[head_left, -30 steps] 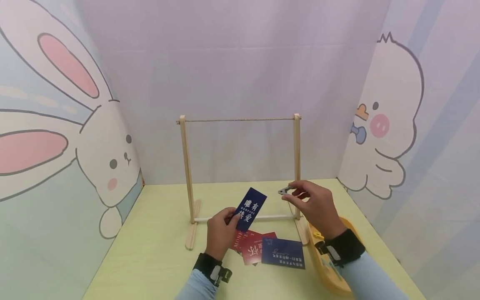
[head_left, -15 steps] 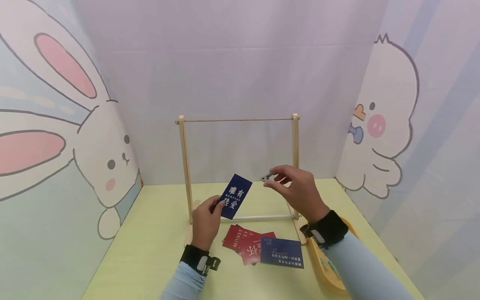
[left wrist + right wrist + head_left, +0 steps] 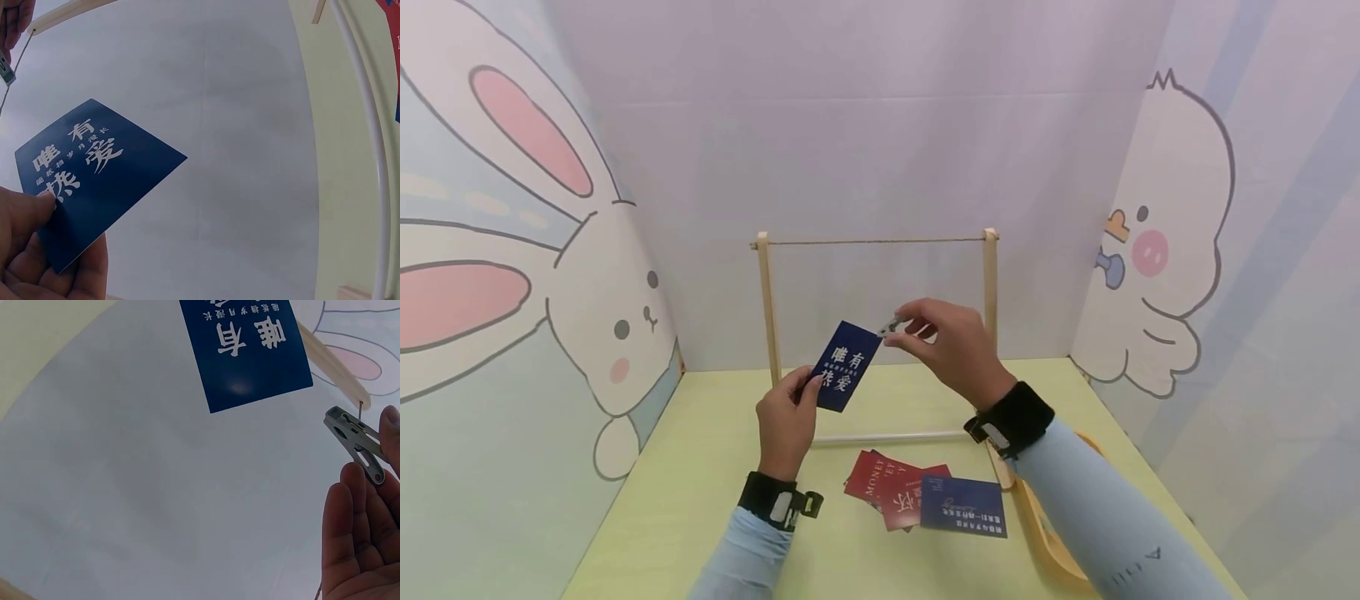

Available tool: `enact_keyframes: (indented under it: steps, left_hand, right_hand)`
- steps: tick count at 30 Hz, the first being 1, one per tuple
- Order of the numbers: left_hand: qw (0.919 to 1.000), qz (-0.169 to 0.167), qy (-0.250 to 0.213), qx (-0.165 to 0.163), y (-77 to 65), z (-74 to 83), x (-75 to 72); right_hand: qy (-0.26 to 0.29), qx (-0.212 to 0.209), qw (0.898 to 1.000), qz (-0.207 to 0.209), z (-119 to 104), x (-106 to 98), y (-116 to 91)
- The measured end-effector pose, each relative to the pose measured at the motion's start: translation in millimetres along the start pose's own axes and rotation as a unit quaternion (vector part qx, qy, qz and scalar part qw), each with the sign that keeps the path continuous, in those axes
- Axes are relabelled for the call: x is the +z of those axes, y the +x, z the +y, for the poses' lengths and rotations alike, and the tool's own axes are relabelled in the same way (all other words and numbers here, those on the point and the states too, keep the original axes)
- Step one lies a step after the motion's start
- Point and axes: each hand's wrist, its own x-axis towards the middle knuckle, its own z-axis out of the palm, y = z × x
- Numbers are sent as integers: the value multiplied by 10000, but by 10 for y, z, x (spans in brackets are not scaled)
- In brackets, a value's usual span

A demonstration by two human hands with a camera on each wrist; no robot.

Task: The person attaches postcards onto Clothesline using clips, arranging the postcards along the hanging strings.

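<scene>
Above the bench (image 3: 662, 517), short of its far edge, the left hand (image 3: 786, 422) is pinching a blue card (image 3: 847, 364), the right hand (image 3: 957, 346) a grey clip (image 3: 887, 327) just beside the card's corner. Seemingly, these are being aligned; the next move is probably needing the clip squeezed open.

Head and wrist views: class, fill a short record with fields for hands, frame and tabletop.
Left hand: holds dark-blue rectangular card with white characters
Right hand: pinches grey clothespin
Card and clothespin: not touching
Light wooden frame: upright, brown twine strung across top
Pale-green tabletop: red printed cards, overlapped by another blue card
Yellow rounded tray: right of cards, partly hidden
</scene>
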Motion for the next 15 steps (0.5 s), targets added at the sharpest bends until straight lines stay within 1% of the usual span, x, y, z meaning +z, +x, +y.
enact_keyframes:
  steps: [8, 12, 15]
  left_hand:
    - [9992, 361, -94, 165, 211, 55, -117]
    - [9987, 438, -207, 134, 296, 99, -152]
    - [9984, 457, -325, 63, 346, 127, -166]
  right_hand:
    - [150, -173, 9997, 32, -71, 67, 326]
    - [103, -211, 9997, 69, -95, 105, 459]
    - [100, -162, 9998, 67, -121, 118, 538]
